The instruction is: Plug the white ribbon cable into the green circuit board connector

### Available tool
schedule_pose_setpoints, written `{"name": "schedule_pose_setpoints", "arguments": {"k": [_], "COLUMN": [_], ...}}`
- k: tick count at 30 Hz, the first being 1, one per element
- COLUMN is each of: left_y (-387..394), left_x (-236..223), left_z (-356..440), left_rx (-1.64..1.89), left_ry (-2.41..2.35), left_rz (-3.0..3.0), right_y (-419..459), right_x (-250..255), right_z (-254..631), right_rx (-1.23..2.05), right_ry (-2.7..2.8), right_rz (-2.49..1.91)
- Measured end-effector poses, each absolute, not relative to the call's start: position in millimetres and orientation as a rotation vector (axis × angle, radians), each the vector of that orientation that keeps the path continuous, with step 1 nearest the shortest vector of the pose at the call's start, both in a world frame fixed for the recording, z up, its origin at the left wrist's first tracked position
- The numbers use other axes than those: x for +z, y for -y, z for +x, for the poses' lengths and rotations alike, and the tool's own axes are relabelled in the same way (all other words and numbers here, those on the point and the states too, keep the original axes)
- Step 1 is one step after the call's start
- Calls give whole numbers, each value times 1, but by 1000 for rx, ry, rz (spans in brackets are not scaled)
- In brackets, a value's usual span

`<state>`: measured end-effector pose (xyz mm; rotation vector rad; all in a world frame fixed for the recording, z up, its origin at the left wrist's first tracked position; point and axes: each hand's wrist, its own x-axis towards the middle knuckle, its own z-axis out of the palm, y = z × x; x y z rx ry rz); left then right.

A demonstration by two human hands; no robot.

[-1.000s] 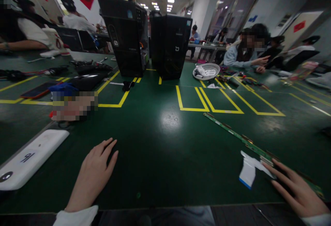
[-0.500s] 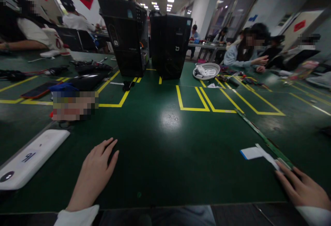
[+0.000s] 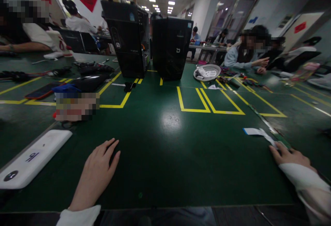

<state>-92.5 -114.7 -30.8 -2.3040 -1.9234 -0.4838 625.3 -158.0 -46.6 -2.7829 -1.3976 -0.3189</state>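
My left hand point(image 3: 97, 170) lies palm down on the green table, fingers stretched out and holding nothing. At the right, my right hand point(image 3: 293, 157) has its fingers closed on the near end of a long, narrow green circuit board point(image 3: 267, 126). A white flat ribbon cable point(image 3: 254, 131) with a blue end sticks out leftward from that board near my fingertips. My fingers hide the board's near end. Left of my left hand rests a white rounded plastic panel point(image 3: 38, 157) with a dark logo and a round dark spot.
Two black computer towers point(image 3: 126, 43) stand at the back middle. A white basket point(image 3: 207, 72) with small white parts sits beside them. Yellow tape point(image 3: 196, 110) marks boxes on the table point(image 3: 176, 164). Cables, a phone point(image 3: 43, 90) and a dark object lie back left. Other people sit around.
My right hand has moved forward, away from the table's front edge, and the circuit board with its ribbon cable has shifted the same way. My left hand has stayed in place.
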Motion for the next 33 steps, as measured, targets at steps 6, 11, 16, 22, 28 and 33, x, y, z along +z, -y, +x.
{"name": "schedule_pose_setpoints", "arguments": {"k": [6,11,16,22,28,33], "left_y": [116,116,117,117,116,116], "left_x": [-30,-29,-26,-28,-31,-32], "left_z": [-93,-91,-87,-90,-93,-93], "left_rx": [-478,-486,-535,-492,-473,-491], "left_ry": [1944,1925,1907,1925,1941,1920], "left_rz": [-2303,-2311,-2295,-2314,-2306,-2303], "right_y": [126,120,121,128,113,78], "right_x": [-22,-26,-27,-27,-26,-29], "right_z": [597,603,603,584,581,555], "right_rx": [-31,-17,14,-169,-308,-292], "right_ry": [994,939,903,944,1489,1857], "right_rz": [-2869,-2838,-2877,-2783,-2612,-2270]}}
